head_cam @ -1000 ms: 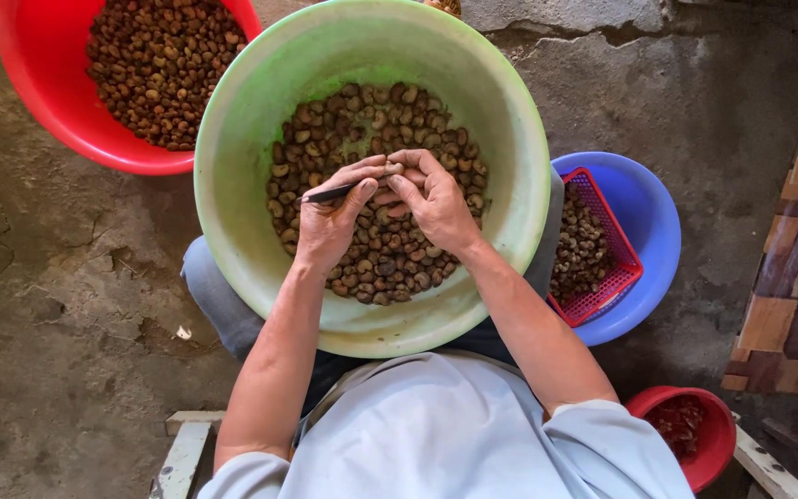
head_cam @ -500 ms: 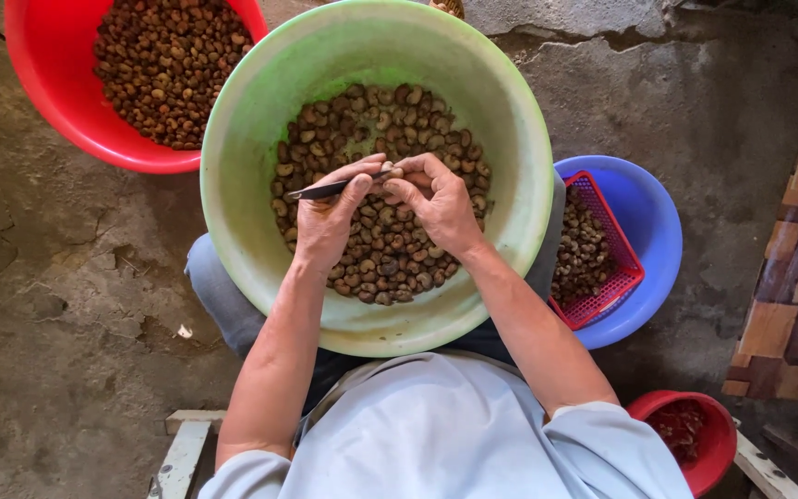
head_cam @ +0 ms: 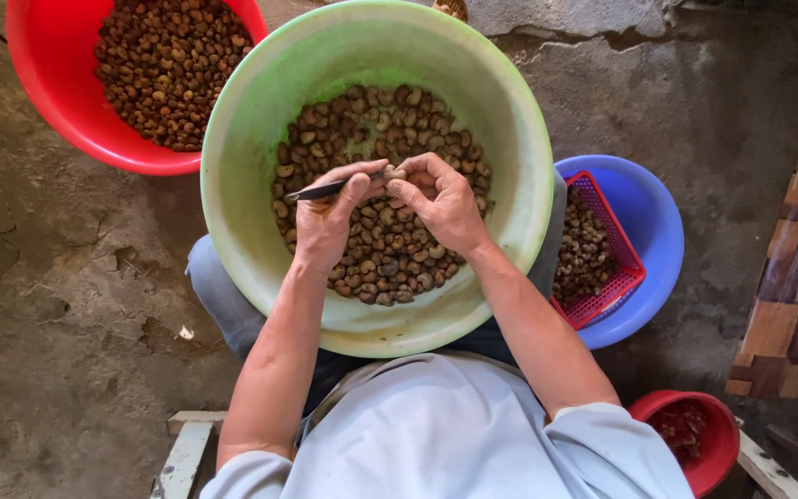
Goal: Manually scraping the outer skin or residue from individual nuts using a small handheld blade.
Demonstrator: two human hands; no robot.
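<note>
- left hand (head_cam: pixel 330 222) grips a small knife (head_cam: pixel 325 190), blade tip hidden by fingers
- right hand (head_cam: pixel 443 203) pinches one cashew nut (head_cam: pixel 393 173), mid-frame over the green basin (head_cam: pixel 233 185)
- red basin (head_cam: pixel 48 83) upper left, cut off

I see a cracked concrete floor (head_cam: pixel 57 305) carrying a red basin (head_cam: pixel 43 88) left of my fingers (head_cam: pixel 353 189) and a blue basin (head_cam: pixel 653 231) to their right.

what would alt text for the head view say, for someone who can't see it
Two hands meet over a green basin of brown nuts: the left hand holds a thin dark tool, the right hand pinches one nut. Red and blue basins of nuts stand beside it.
</note>
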